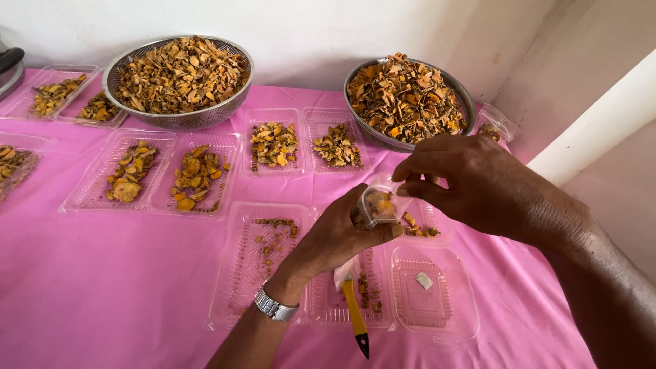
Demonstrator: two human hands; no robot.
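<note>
— Pink cloth (pixel 102 287) covers the table, two steel bowls (pixel 179 117) of dried orange chips at the back, clear trays (pixel 434 301) in front.

— And the hands?

— Left hand (pixel 335 236) grips a small clear packet (pixel 378 205), mouth facing right; right hand (pixel 471 181) pinches its rim, touching.

Head camera looks down, close over the pink table (pixel 102 273)
</note>
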